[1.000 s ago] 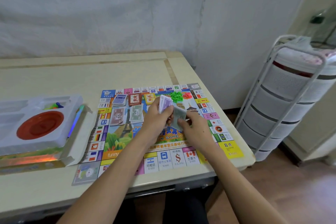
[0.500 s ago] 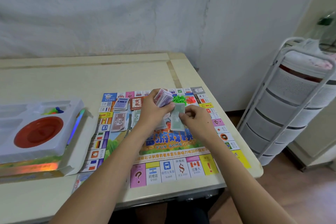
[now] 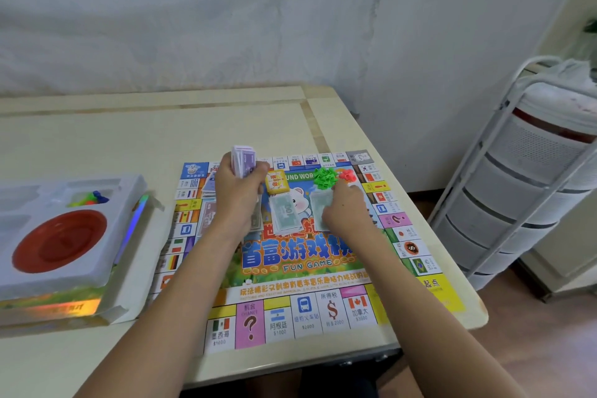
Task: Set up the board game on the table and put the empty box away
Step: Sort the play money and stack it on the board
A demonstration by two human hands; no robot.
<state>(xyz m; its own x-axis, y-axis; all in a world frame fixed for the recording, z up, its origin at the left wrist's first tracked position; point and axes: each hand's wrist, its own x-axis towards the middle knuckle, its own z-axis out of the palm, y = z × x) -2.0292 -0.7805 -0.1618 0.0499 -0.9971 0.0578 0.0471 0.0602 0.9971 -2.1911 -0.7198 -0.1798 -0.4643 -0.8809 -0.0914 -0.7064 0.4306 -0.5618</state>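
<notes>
The colourful game board lies flat on the table. My left hand is closed around a stack of paper money, held upright above the board's far left part. My right hand presses a pale green banknote flat on the board, beside another green note pile. Behind it sit green houses, red pieces and a yellow card stack. More money piles lie partly hidden by my left hand. The open game box stands at the left.
In the box a white plastic insert holds a red dish and small coloured pawns. A white tiered storage rack stands on the floor just right of the table. A white wall runs behind.
My right hand has drawn a green note from the stack and laid it on the board to the right. My left hand lifted the stack up and to the left.
</notes>
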